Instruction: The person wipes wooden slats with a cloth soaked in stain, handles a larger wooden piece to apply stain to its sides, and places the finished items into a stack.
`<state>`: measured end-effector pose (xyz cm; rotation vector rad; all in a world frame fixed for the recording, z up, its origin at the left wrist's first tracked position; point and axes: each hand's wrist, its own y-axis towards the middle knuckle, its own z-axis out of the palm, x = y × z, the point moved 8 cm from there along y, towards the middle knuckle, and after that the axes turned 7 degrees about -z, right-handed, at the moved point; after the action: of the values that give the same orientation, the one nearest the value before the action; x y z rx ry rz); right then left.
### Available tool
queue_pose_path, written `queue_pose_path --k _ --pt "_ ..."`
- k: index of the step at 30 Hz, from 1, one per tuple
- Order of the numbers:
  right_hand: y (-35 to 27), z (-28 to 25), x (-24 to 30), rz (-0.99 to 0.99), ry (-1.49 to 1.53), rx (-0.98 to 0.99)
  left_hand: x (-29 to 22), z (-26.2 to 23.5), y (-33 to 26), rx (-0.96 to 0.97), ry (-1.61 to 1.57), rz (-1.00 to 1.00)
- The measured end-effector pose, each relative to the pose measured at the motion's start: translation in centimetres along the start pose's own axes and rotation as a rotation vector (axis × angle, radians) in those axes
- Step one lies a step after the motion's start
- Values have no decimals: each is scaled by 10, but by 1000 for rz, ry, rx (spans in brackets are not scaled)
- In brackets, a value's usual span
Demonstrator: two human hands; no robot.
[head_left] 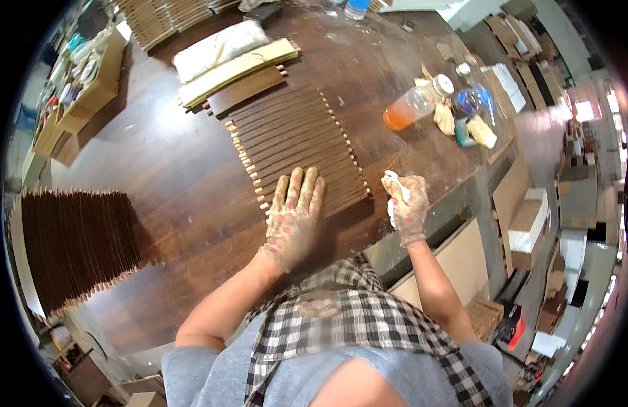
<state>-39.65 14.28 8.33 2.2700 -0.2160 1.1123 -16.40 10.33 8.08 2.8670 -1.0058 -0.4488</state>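
Note:
A row of dark brown wooden slats (293,139) with pale pegged ends lies side by side on the brown table. Gloved and stained, my left hand (293,214) rests flat on the nearest slats, its fingers stretched out. To the right of the slats, my right hand (410,203), also gloved, is closed around a crumpled white cloth (393,184). Past the row's far end is one separate brown slat (247,91), and beyond it lie pale yellowish slats (239,71) with a white wrapped bundle (221,51) against them.
A large stack of dark slats (80,247) stands at the table's left. At the right are a jar of orange liquid (409,108), a clear bottle with bluish contents (471,102) and a yellowish sponge-like piece (481,132). A wooden box of supplies (90,95) sits at the far left.

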Motion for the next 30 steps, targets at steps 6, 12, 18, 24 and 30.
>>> queue_pose_path --k 6,12,18,24,30 --pt "30 50 112 -446 -251 149 31 -23 -17 -54 -155 -207" --pt "9 130 80 -603 -610 572 35 -14 -19 -15 -143 -183" --pt "76 49 33 -174 -337 277 40 -15 -22 35 -161 -189" --pt "29 173 125 -637 -342 489 53 -14 -20 53 -200 -179" --pt "91 97 58 -631 -579 320 58 -20 -24 46 -309 -171"
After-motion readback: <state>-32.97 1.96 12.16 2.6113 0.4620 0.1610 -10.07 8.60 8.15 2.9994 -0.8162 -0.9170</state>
